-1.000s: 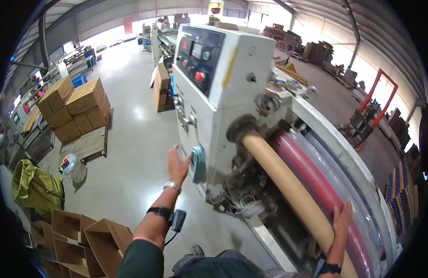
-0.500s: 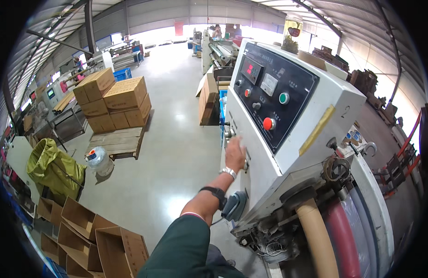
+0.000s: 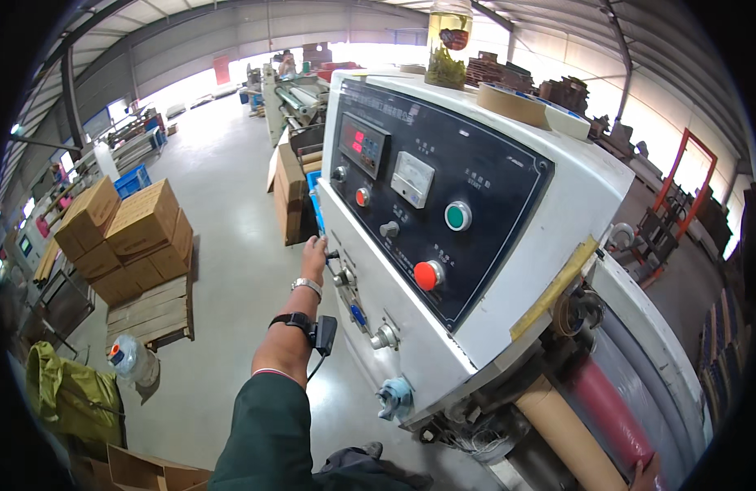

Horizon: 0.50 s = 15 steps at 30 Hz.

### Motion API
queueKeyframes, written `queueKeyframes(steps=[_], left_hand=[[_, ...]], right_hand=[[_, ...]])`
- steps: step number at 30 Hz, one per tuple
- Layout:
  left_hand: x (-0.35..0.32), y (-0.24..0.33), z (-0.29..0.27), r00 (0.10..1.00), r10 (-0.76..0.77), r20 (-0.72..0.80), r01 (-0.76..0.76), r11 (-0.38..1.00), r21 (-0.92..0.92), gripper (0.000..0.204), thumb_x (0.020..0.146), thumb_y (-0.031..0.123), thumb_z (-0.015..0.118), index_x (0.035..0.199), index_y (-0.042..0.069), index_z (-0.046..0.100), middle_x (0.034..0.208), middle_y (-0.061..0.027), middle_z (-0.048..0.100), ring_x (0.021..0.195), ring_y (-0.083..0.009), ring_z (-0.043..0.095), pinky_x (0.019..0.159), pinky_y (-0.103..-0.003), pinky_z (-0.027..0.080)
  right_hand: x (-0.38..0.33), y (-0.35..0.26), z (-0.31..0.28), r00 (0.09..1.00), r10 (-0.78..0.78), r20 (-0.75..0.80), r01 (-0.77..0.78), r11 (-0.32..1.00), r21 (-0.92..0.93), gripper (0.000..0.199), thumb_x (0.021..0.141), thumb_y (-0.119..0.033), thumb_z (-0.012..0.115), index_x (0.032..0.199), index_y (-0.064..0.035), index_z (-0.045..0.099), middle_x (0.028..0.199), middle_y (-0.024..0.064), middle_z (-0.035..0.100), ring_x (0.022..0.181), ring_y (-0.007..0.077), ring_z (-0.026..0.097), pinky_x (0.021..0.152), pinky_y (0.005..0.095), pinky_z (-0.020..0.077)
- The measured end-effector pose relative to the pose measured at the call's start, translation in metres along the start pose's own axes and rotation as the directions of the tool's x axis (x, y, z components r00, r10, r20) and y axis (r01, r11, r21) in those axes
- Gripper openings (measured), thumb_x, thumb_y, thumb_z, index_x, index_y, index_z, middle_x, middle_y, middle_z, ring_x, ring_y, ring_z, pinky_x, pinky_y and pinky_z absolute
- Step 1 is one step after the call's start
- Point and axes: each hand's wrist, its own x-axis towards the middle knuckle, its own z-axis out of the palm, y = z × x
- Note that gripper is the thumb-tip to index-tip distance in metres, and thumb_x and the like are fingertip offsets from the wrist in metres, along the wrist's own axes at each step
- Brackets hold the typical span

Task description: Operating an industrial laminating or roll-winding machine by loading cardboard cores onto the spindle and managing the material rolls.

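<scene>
My left hand reaches forward to the left side of a white machine, its fingers closed around a small black lever. Below the lever are a round metal knob, a blue-tipped switch and another metal knob. The dark control panel carries a lit red display, a dial meter, a green button and a red button. My right hand shows only partly at the lower right, its fingers apart against a dark red roll.
A brown cardboard tube lies beside the red roll. A jar of yellowish liquid and a tape roll stand on the machine. Stacked cartons on a wooden pallet, a clear water bottle and a yellow-green sack are at left.
My view has turned right and closer to the machine. My left hand has shifted forward along its side, from the knobs to the black lever. My right hand has come into view.
</scene>
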Motion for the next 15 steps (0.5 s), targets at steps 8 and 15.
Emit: queueKeyframes(steps=[8, 15], left_hand=[[-0.059, 0.017, 0.004, 0.991, 0.116, 0.072, -0.109, 0.990, -0.086, 0.028, 0.093, 0.023, 0.047, 0.088, 0.000, 0.061, 0.080, -0.0090, 0.062, 0.076, -0.0175, 0.059, 0.073, -0.028, 0.046], [-0.139, 0.016, -0.008, 0.935, 0.260, 0.242, -0.303, 0.940, 0.161, 0.029, 0.091, 0.025, 0.050, 0.101, 0.001, 0.063, 0.092, -0.0119, 0.067, 0.094, -0.0205, 0.062, 0.086, -0.031, 0.044]], right_hand=[[0.002, 0.030, 0.027, 0.908, -0.222, -0.355, 0.178, 0.972, -0.152, 0.034, 0.089, -0.029, 0.055, 0.106, 0.0001, 0.054, 0.098, 0.0221, 0.056, 0.092, 0.0365, 0.052, 0.085, 0.0423, 0.0400], [-0.006, -0.007, -0.003, 1.000, -0.021, -0.005, 0.022, 0.994, 0.109, 0.053, 0.089, -0.033, 0.054, 0.126, 0.0048, 0.044, 0.125, 0.0292, 0.046, 0.117, 0.0411, 0.044, 0.099, 0.0423, 0.0342]])
